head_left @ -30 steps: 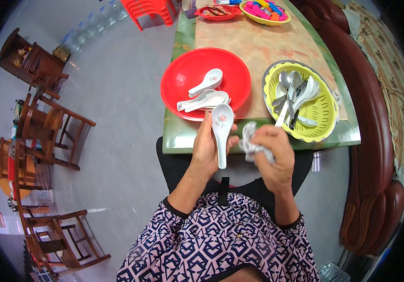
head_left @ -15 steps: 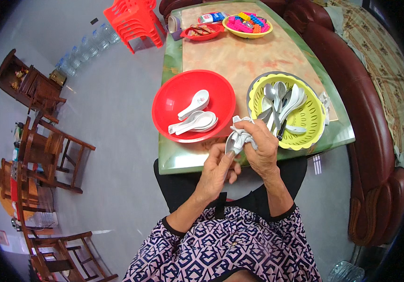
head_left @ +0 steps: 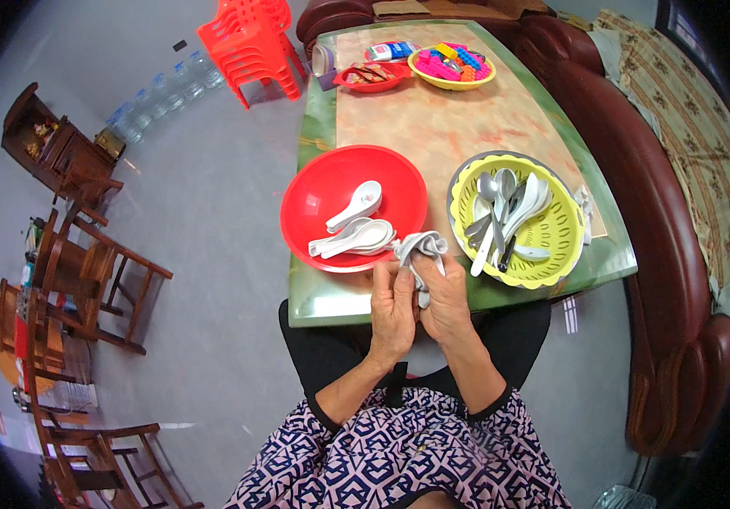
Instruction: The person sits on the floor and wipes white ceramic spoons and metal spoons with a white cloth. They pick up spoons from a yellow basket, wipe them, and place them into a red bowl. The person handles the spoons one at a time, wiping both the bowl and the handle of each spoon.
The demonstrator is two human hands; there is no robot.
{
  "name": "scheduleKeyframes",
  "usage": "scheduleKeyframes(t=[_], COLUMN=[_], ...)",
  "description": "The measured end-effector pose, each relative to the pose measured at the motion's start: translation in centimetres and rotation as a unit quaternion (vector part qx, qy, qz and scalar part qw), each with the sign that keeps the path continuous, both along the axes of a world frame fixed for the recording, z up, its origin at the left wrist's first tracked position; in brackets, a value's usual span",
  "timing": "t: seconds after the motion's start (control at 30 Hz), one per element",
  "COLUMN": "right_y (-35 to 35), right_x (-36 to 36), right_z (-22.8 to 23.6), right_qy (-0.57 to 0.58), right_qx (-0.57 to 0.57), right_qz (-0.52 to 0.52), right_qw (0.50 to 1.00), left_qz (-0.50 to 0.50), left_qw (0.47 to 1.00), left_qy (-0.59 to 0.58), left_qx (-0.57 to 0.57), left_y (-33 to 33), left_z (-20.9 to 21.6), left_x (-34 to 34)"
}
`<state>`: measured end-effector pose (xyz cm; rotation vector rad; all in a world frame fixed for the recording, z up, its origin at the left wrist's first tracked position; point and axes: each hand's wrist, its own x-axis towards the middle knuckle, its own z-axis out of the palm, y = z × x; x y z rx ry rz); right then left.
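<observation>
My left hand [head_left: 391,310] and my right hand [head_left: 445,300] meet at the table's near edge. A crumpled white-grey cloth [head_left: 422,247] is bunched in my right fingers and wraps a spoon, now mostly hidden, that my left hand grips from below. Both hands are closed. Just beyond to the left is a red bowl [head_left: 314,182] with several white soup spoons [head_left: 363,237] inside. To the right, a yellow slotted basket [head_left: 564,246] sits in a grey basin [head_left: 453,204]. Metal and white spoons [head_left: 509,204] lie in it, along with a dark-handled utensil [head_left: 507,253].
At the table's [head_left: 399,119] far end stand a yellow bowl of toy blocks [head_left: 452,68], a red dish of packets [head_left: 373,78] and a blue-white pack [head_left: 392,51]. A brown leather sofa [head_left: 611,170] runs along the right. Red stools [head_left: 250,51] and wooden chairs [head_left: 98,271] are left.
My right hand has moved left and down against my left hand, and the cloth now covers the spoon that showed before. The whole view has shifted slightly.
</observation>
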<state>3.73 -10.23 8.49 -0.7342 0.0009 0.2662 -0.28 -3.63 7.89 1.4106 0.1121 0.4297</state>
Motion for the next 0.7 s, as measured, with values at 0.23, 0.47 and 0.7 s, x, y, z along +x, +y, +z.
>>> scheduleKeyframes(t=[0.23, 0.47, 0.7], right_y=[-0.7, -2.0, -1.9], right_x=[-0.3, 0.6, 0.2], right_z=[0.4, 2.5, 3.3], right_qy=[-0.129, -0.275, -0.223], right_qx=[-0.141, -0.346, -0.271], right_qz=[-0.053, -0.027, 0.049], right_qw=[0.98, 0.897, 0.935], left_qz=[0.062, 0.081, 0.095], left_qw=[0.994, 0.921, 0.934], left_qy=[-0.045, -0.111, -0.165], left_qx=[0.075, 0.365, 0.303], left_y=[1.2, 4.0, 4.1], left_z=[-0.5, 4.6, 4.5], left_x=[0.1, 1.0, 1.3])
